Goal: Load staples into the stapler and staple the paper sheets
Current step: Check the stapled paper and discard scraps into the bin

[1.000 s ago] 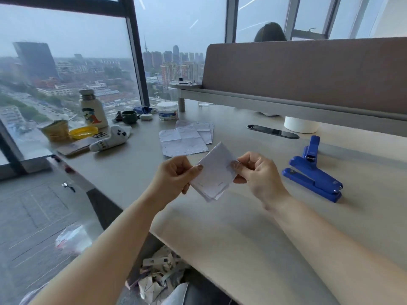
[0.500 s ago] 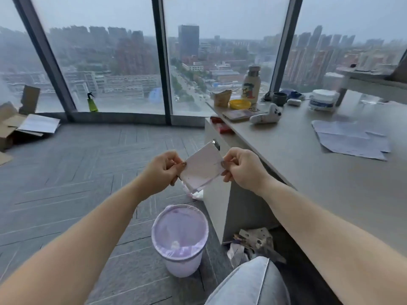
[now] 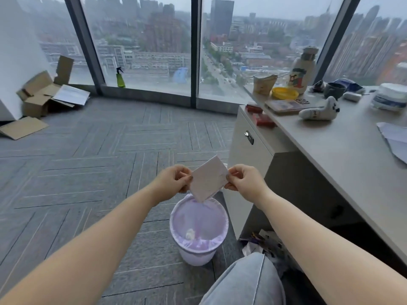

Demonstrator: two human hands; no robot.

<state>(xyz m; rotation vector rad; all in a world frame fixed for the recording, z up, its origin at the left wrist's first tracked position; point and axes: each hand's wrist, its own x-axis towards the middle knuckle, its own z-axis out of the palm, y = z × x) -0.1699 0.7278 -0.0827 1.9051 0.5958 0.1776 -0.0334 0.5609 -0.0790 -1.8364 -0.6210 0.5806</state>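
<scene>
- Two bare hands meet at the centre of the frame, each pinching one side of a small folded stack of paper sheets (image 3: 208,180).
- The left hand (image 3: 174,182) has its grip pressed together on the stack's left edge, thumb on the near face.
- The right hand (image 3: 243,178) has its grip pressed together on the stack's right edge in the same way.
- The paper sheets are tilted, with one corner up and one corner pointing down, and they hang in the air directly above a waste bin (image 3: 199,252).
- The waste bin stands on the carpeted floor (image 3: 92,164) at lower centre, lined with a pale purple bag, with a small crumpled scrap lying inside.
- The tabletop (image 3: 343,155) runs along the right side of the frame, well apart from the hands.
- At the far end of the tabletop, upper right, stand a white bottle (image 3: 302,71), a yellow bowl (image 3: 284,92), a dark cup (image 3: 334,90) and a white tub (image 3: 389,96).
- A white sock-shaped toy (image 3: 320,111) lies near them, just beside a flat booklet (image 3: 284,106).
- More loose paper (image 3: 394,137) lies at the right edge of the tabletop.
- Flattened cardboard boxes (image 3: 41,93) sit on the floor at the left, and a green spray bottle (image 3: 120,78) stands on the window sill at upper centre.
- A knee in light jeans (image 3: 246,282) shows at the bottom of the frame.
- The stapler cannot be seen in this view.
</scene>
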